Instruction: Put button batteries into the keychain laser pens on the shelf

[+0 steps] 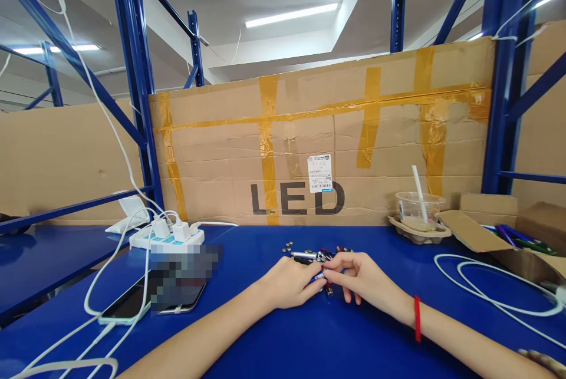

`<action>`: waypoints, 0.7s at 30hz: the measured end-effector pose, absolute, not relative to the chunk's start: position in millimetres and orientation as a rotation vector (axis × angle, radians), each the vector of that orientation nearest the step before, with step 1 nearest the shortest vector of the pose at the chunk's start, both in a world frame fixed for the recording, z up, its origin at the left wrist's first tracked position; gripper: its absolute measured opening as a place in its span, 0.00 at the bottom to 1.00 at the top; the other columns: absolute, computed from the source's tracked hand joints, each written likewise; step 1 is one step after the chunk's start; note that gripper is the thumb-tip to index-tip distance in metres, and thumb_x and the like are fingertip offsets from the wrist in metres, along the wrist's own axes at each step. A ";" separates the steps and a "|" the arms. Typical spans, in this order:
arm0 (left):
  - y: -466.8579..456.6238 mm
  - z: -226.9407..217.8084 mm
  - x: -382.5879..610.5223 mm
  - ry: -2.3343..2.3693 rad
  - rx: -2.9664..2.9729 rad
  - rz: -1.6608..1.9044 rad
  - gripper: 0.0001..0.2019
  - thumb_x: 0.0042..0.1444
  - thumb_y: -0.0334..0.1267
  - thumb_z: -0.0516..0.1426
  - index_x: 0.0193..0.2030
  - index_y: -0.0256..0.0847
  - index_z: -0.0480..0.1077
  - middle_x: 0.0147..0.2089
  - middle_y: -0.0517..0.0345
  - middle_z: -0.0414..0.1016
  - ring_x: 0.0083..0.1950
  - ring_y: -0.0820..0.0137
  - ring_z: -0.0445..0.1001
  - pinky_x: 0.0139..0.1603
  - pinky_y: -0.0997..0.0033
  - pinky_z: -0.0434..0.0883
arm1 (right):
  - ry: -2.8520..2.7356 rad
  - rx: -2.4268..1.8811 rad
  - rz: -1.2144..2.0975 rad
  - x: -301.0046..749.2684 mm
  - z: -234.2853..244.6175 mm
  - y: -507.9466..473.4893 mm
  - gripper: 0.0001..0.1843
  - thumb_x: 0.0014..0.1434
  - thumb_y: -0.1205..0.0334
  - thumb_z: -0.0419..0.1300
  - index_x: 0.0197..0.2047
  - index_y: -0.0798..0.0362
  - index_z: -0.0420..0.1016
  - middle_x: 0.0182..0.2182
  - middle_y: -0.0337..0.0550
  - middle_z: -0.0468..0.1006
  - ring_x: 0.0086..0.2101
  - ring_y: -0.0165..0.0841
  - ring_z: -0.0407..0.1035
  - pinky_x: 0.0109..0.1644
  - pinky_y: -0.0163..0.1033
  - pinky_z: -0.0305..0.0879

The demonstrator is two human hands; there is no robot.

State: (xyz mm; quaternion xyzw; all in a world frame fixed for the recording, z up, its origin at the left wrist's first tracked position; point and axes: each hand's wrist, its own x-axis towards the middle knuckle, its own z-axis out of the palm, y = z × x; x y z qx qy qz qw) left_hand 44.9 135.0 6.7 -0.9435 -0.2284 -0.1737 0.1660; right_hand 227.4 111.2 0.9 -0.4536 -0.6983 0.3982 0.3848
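Observation:
Both my hands rest on the blue table point(309, 343), meeting at its middle. My left hand point(289, 282) is curled and my right hand point(358, 276), with a red band at the wrist, pinches toward it; together they hold a small dark pen-like part point(322, 277) between the fingertips. Just beyond the fingers lies a small pile of similar metal and dark pen-like pieces point(316, 255). Several tiny round button cells point(288, 246) lie scattered to the pile's left.
A taped cardboard wall marked LED point(318, 155) closes the back. At left sit a white power strip point(168, 236) with chargers, cables and phones point(132, 302). At right stand a plastic cup with a straw point(418, 211), an open cardboard box point(495, 231) and a looped white cable point(495, 290).

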 end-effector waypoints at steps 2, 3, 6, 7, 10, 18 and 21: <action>135.3 5.9 44.9 -0.660 -2.682 -0.497 0.14 0.60 0.42 0.41 0.41 0.37 0.61 0.34 0.56 0.70 0.30 0.72 0.69 0.28 0.76 0.62 | -1.794 -1.128 1.014 228.4 -0.4 112.7 0.23 0.46 0.46 0.58 0.34 0.60 0.67 0.21 0.40 0.71 0.16 0.23 0.63 0.14 0.26 0.56; 135.5 5.7 45.0 -0.664 -2.684 -0.498 0.14 0.60 0.41 0.41 0.41 0.37 0.61 0.33 0.56 0.70 0.30 0.72 0.69 0.28 0.76 0.62 | -1.801 -1.114 1.014 228.9 -0.9 113.3 0.23 0.46 0.46 0.58 0.34 0.60 0.67 0.22 0.41 0.71 0.16 0.23 0.63 0.15 0.26 0.56; 136.0 5.6 45.6 -0.666 -2.703 -0.506 0.13 0.61 0.41 0.40 0.42 0.38 0.61 0.33 0.56 0.70 0.30 0.72 0.69 0.28 0.76 0.62 | -1.804 -1.101 1.015 229.9 -0.9 113.9 0.23 0.45 0.46 0.59 0.33 0.60 0.67 0.24 0.42 0.72 0.17 0.23 0.64 0.15 0.26 0.57; 136.3 5.7 46.0 -0.667 -2.711 -0.506 0.13 0.61 0.41 0.40 0.42 0.38 0.61 0.32 0.57 0.69 0.29 0.72 0.69 0.28 0.76 0.62 | -1.801 -1.099 1.016 230.1 -0.6 113.7 0.23 0.46 0.47 0.59 0.33 0.60 0.67 0.25 0.42 0.72 0.17 0.23 0.64 0.15 0.26 0.57; 136.9 6.3 47.0 -0.680 -2.723 -0.493 0.14 0.61 0.42 0.40 0.42 0.38 0.61 0.31 0.57 0.69 0.29 0.72 0.69 0.28 0.76 0.62 | -1.795 -1.090 1.027 230.5 0.4 112.7 0.22 0.47 0.48 0.59 0.35 0.60 0.67 0.25 0.42 0.72 0.17 0.22 0.64 0.15 0.25 0.57; 137.0 6.9 48.0 -0.671 -2.737 -0.524 0.14 0.61 0.41 0.39 0.40 0.38 0.62 0.32 0.57 0.69 0.30 0.73 0.69 0.28 0.77 0.62 | -1.758 -1.104 1.069 230.3 0.9 110.8 0.24 0.47 0.47 0.58 0.39 0.59 0.68 0.31 0.45 0.73 0.18 0.23 0.65 0.14 0.25 0.58; 137.3 6.4 47.9 -0.684 -2.730 -0.523 0.14 0.61 0.41 0.39 0.40 0.38 0.62 0.31 0.58 0.69 0.29 0.73 0.69 0.28 0.76 0.61 | -1.757 -1.106 1.071 229.7 2.7 109.5 0.24 0.47 0.47 0.58 0.40 0.60 0.68 0.28 0.44 0.72 0.18 0.23 0.65 0.14 0.25 0.58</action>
